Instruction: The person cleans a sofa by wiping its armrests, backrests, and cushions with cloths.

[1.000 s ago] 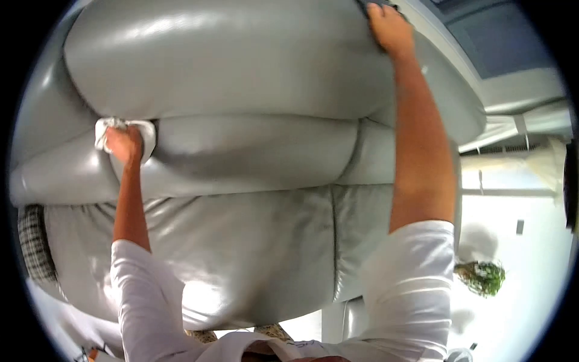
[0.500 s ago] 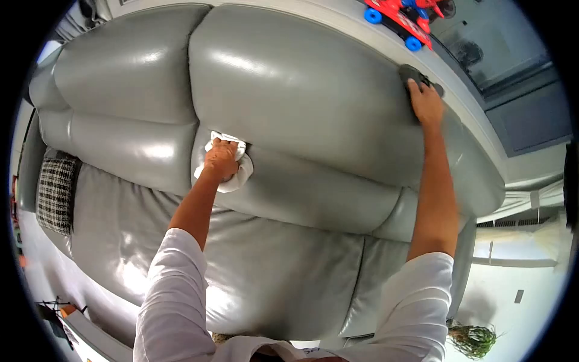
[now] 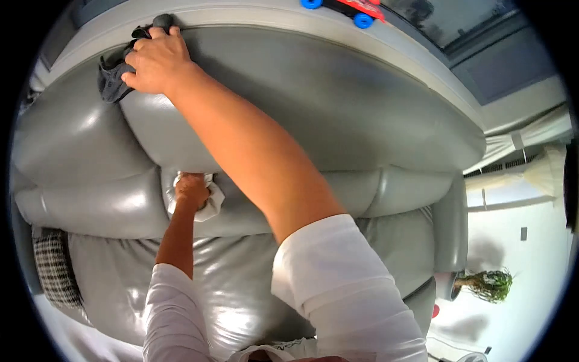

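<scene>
My left hand (image 3: 192,188) is closed on a crumpled white cloth (image 3: 211,208), pressed against the lower backrest of the grey leather sofa (image 3: 265,54) near a seam. My right hand (image 3: 160,60) reaches across to the upper left, onto the top edge of the backrest. Its fingers are bent over a dark grey cloth (image 3: 113,81), part of which drapes down the backrest while another part shows beyond the fingertips. My right forearm covers some of the sofa's middle.
A red toy with blue wheels (image 3: 363,20) stands on the pale ledge behind the sofa. A checked cushion (image 3: 55,265) lies at the left end of the seat. At the right are a potted plant (image 3: 491,285) and a tied pale curtain (image 3: 512,142).
My right hand has swept with the dark grey cloth from the right end of the backrest top to the upper left. My left hand stays on the white cloth. The view has shifted.
</scene>
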A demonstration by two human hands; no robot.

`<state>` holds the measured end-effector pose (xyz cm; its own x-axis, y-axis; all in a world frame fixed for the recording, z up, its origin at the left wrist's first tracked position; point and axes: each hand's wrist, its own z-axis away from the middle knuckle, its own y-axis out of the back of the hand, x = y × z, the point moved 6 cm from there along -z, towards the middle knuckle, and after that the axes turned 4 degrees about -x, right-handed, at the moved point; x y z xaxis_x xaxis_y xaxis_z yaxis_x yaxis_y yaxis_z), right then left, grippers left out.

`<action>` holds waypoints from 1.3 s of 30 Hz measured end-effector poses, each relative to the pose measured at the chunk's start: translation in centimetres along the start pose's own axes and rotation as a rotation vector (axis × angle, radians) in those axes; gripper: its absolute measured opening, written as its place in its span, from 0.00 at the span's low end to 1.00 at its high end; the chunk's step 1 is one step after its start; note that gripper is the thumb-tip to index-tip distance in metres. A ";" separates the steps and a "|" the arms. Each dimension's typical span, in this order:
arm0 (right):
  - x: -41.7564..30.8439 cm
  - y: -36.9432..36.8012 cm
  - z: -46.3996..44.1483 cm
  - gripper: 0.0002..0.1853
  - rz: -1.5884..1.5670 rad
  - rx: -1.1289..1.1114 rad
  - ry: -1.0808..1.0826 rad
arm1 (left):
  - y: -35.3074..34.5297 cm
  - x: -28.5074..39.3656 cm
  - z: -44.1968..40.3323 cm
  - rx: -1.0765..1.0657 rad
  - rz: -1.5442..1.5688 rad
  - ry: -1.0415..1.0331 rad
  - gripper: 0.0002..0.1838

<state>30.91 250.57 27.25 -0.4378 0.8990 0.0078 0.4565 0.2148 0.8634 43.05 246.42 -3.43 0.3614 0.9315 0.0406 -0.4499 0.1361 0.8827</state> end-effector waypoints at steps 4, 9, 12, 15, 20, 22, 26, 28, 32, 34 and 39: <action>8.1 4.9 6.6 0.20 -0.023 0.011 -0.047 | 0.3 0.2 0.1 -0.033 -0.003 0.048 0.33; 26.7 14.4 21.9 0.23 0.116 -0.017 -0.509 | -0.1 0.9 -0.6 0.024 -0.012 0.052 0.30; 38.1 16.8 31.5 0.16 0.655 -0.028 -0.301 | -0.8 -2.0 1.0 0.171 0.072 0.057 0.27; 46.3 23.2 37.4 0.31 0.418 -0.173 -1.025 | 2.1 -3.5 5.6 0.325 0.174 -0.095 0.28; 52.2 24.0 43.8 0.35 0.531 -0.139 -0.992 | 10.1 -18.1 15.5 1.014 1.390 -0.156 0.33; 54.9 21.8 44.4 0.36 0.565 -0.167 -0.957 | 22.3 -17.5 17.3 1.170 0.934 -0.069 0.20; 54.5 22.2 44.2 0.37 0.487 -0.153 -1.053 | 29.4 -22.6 6.7 1.073 0.642 0.393 0.29; 54.9 22.5 43.7 0.36 0.382 -0.096 -1.082 | 32.6 -13.7 3.1 0.971 0.402 0.307 0.33; 49.7 21.4 40.0 0.32 0.281 -0.024 -0.941 | 35.0 5.2 1.2 0.924 0.268 -0.241 0.29; 41.8 19.9 35.5 0.26 0.114 0.020 -0.736 | 35.0 8.7 1.1 1.008 0.038 -0.379 0.26; 16.9 12.6 19.5 0.14 -0.183 0.114 -0.027 | 34.0 4.9 -2.0 1.073 0.059 -0.701 0.28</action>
<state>44.35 275.88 28.46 -0.5014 0.8505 -0.1587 0.4566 0.4160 0.7865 27.86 256.28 25.78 0.8615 0.5062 0.0401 0.2821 -0.5428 0.7910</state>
